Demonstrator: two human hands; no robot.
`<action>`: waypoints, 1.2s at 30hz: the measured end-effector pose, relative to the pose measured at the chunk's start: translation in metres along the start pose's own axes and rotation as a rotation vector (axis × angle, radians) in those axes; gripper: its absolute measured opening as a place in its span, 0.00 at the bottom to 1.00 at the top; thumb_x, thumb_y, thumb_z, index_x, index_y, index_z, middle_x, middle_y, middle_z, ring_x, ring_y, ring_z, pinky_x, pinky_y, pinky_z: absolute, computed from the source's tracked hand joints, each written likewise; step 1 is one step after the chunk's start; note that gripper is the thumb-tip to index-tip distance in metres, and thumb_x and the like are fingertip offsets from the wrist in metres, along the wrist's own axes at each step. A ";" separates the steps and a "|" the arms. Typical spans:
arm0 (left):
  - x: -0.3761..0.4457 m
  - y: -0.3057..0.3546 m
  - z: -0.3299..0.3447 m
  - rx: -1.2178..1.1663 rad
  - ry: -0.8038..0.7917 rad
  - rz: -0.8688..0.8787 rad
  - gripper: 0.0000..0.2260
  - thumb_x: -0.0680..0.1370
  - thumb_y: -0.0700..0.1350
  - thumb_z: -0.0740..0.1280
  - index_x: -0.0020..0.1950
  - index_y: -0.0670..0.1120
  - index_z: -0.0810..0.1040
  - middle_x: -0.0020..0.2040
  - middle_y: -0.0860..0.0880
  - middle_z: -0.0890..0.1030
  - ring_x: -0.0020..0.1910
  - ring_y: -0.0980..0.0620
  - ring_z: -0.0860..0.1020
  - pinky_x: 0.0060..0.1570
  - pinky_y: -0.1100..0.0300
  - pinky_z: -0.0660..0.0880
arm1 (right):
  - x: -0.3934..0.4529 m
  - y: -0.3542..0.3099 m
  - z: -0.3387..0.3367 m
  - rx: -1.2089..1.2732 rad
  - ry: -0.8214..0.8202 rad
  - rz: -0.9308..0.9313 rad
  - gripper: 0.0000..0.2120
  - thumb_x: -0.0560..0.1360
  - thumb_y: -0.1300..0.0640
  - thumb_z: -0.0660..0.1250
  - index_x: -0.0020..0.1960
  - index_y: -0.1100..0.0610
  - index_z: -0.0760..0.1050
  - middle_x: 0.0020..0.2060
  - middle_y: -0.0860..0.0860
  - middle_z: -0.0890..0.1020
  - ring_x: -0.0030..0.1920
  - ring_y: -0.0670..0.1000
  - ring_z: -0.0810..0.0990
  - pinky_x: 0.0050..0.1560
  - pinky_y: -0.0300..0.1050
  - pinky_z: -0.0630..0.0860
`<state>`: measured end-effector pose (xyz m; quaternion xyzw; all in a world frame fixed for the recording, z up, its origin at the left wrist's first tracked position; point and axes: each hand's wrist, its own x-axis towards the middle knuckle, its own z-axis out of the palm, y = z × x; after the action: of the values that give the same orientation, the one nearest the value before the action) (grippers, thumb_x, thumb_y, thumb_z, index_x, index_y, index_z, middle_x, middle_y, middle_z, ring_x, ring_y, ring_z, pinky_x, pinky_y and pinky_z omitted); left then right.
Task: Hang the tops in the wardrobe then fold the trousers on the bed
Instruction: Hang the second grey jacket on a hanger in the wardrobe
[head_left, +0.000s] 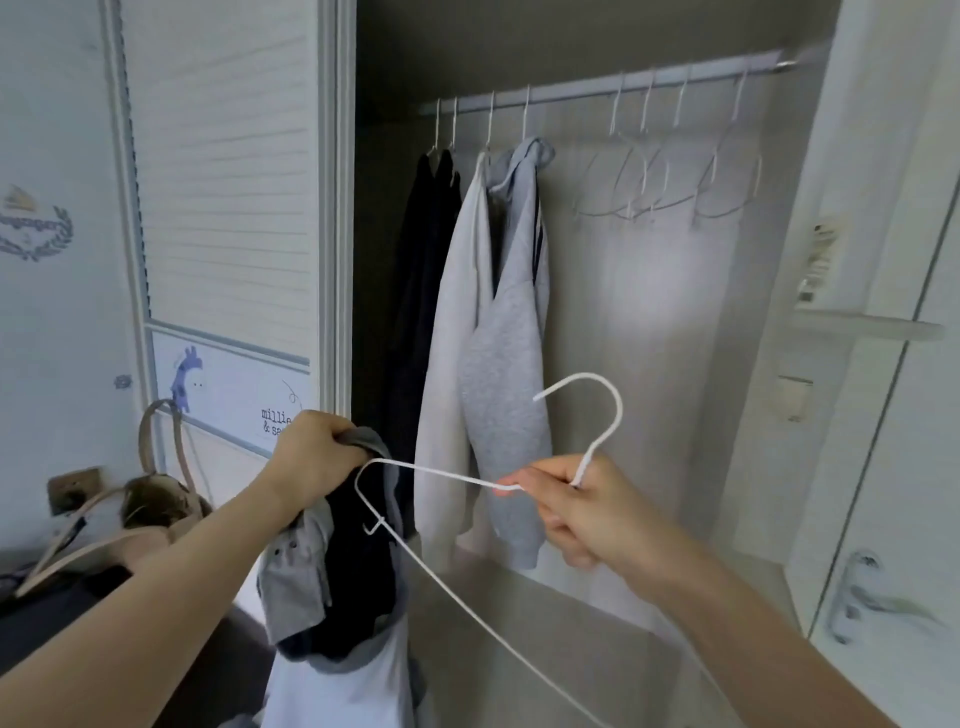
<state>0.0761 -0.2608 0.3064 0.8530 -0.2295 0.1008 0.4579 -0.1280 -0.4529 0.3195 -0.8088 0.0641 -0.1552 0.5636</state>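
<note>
In front of me the wardrobe stands open. On its rail hang two dark tops at the left, then a pale jacket and a grey hoodie pressed against each other. To the right of these, a cluster of bare white hangers crowds the rail. Between the hoodie and those hangers a stretch of rail lies free. The slatted door stands to the left, and a bag with tan handles lies low on the left behind my forearm.

My left hand is clenched around the bunched collar of a grey, dark and white top, which hangs straight down from my fist, below the level of the hung clothes. My right hand pinches the neck of a white wire hanger; its hook points up and curls toward the left, and its long axis runs roughly level from my right hand toward my left. The hanger's left shoulder end touches the top just beside my left fist, while its lower wire slants down to the right beneath my right forearm.
</note>
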 end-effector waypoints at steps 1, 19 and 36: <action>-0.003 0.003 0.003 0.052 0.018 0.029 0.07 0.71 0.36 0.70 0.33 0.44 0.81 0.33 0.45 0.81 0.38 0.46 0.78 0.35 0.60 0.69 | 0.002 0.001 0.005 0.030 0.009 0.031 0.12 0.81 0.59 0.59 0.50 0.63 0.80 0.20 0.45 0.61 0.19 0.44 0.56 0.21 0.33 0.53; -0.007 0.046 0.032 0.137 0.142 0.080 0.09 0.76 0.39 0.65 0.38 0.51 0.77 0.34 0.48 0.78 0.37 0.46 0.77 0.35 0.58 0.72 | 0.017 -0.011 -0.009 0.000 -0.054 0.034 0.11 0.80 0.58 0.60 0.46 0.58 0.80 0.21 0.46 0.62 0.20 0.45 0.56 0.21 0.34 0.54; -0.022 0.110 0.037 -0.023 -0.329 0.350 0.08 0.76 0.54 0.70 0.46 0.52 0.86 0.40 0.58 0.81 0.41 0.59 0.78 0.43 0.63 0.75 | 0.043 0.023 -0.016 0.391 0.295 -0.154 0.18 0.80 0.51 0.63 0.36 0.61 0.73 0.20 0.47 0.62 0.18 0.45 0.55 0.22 0.31 0.54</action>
<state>0.0023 -0.3374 0.3585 0.7999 -0.4464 0.0355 0.3996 -0.0910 -0.4877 0.3109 -0.6555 0.0529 -0.3234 0.6804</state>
